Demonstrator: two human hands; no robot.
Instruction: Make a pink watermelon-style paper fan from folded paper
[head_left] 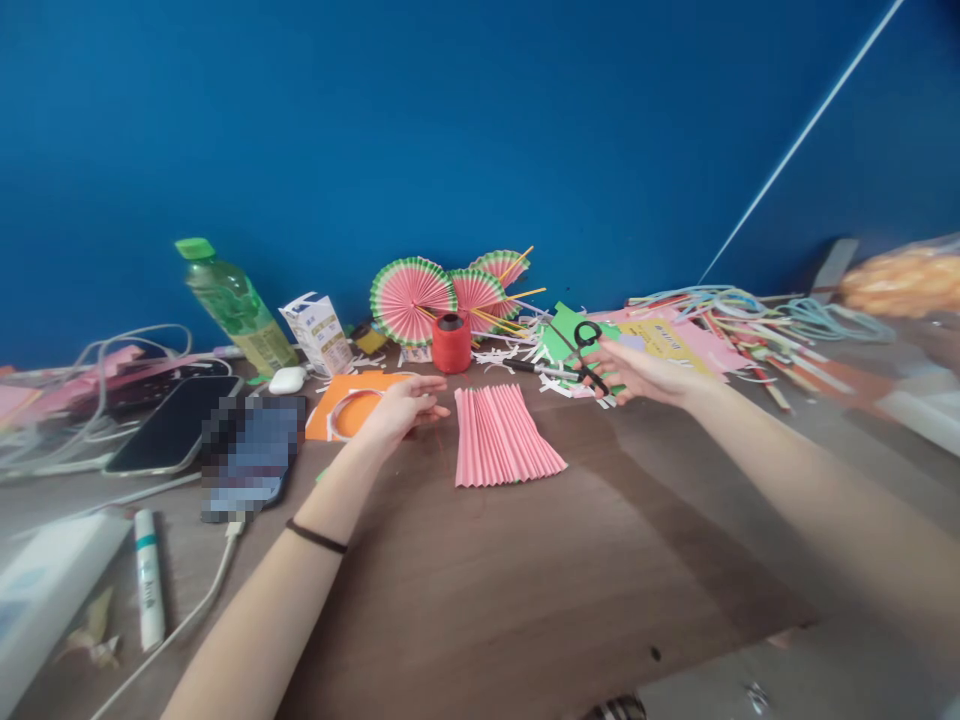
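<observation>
A pleated sheet of pink paper [504,437] lies on the brown table, its folds fanning slightly toward me. To its left, my left hand [409,408] is open with fingers loosely stretched, apart from the pleats and holding nothing. Beneath and beside that hand are an orange sheet [322,412] and a pale ring-shaped roll [335,420]. My right hand [637,370] has its fingers around the black handles of a pair of scissors [587,334], over green paper [564,325] and white scraps. A red spool of thread [451,350] stands behind the pink paper.
Round pink-and-green paper fans [412,300] lean by the blue wall. Leftward are a green bottle [236,305], a small carton [319,335], a white earphone case [288,380], two phones, cables and a marker [148,580]. Coloured sticks and cords [750,320] lie at right.
</observation>
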